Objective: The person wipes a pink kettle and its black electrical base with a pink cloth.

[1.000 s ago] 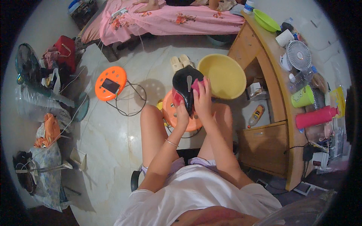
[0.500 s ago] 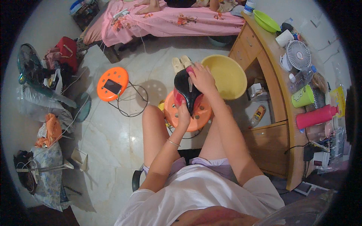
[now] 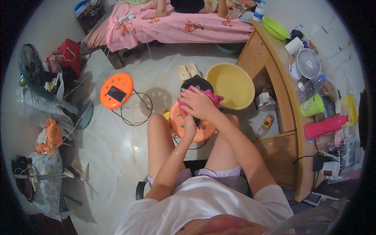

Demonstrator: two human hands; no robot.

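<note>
A black bicycle saddle (image 3: 198, 81) is held over an orange stool (image 3: 203, 132) between my knees, its wide end pointing away from me. My left hand (image 3: 189, 126) is closed on the saddle's narrow near end, partly hidden by my other hand. On top of it, my right hand (image 3: 199, 104) presses a crumpled pink cloth (image 3: 216, 98) against the saddle. The cloth and the hand cover most of the saddle's middle.
A yellow basin (image 3: 231, 84) stands just right of the saddle, with beige slippers (image 3: 188, 71) beyond. Another orange stool (image 3: 116, 87) at the left carries a phone (image 3: 116, 93). A wooden desk (image 3: 288, 103) holds a small fan and bottles. Someone's legs (image 3: 158, 9) rest on the pink-covered bed.
My right hand, with the pink cloth, has moved from the saddle's far right side toward me across its top. The cloth now spreads wider. My left hand still holds the narrow end.
</note>
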